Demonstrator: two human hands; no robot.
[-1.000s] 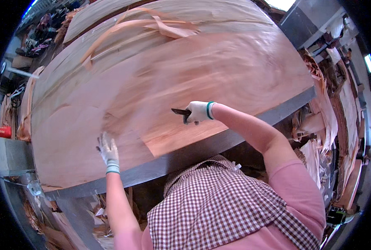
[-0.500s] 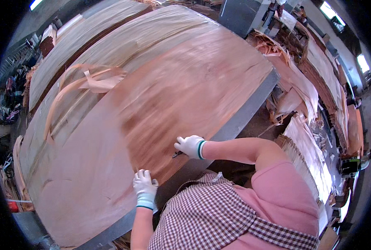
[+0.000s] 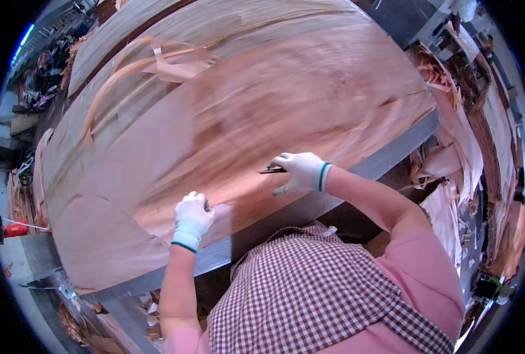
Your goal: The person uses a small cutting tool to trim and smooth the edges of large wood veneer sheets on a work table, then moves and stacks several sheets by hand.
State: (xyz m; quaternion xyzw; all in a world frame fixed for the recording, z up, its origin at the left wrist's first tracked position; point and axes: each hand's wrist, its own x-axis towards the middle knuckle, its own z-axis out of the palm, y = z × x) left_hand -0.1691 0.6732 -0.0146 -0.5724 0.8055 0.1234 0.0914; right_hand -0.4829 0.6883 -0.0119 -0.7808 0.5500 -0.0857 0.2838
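Note:
A large reddish-brown wood veneer sheet [image 3: 309,106] lies over a paler veneer sheet [image 3: 91,236] on the stack before me. My left hand [image 3: 193,217], in a white glove, is closed at the near edge of the reddish sheet, its fingertips partly hidden. Beside that hand, the sheet bulges up in a soft ripple. Farther right, my gloved right hand [image 3: 301,173] is closed around a slim dark tool [image 3: 272,171] with its thin end pointing left. It hovers above the sheet, and its exact kind does not show.
Curled veneer strips [image 3: 112,76] and a torn piece [image 3: 174,69] lie on the stack's far left. A grey metal edge [image 3: 386,153] runs along the near side. More veneer piles [image 3: 451,124] stand at right. At far left is a red object [image 3: 16,229].
The view has shifted. My left hand has gone from fingers spread on the sheet to curled. The reddish sheet's left edge has slid left and rippled. My right hand and its tool have risen.

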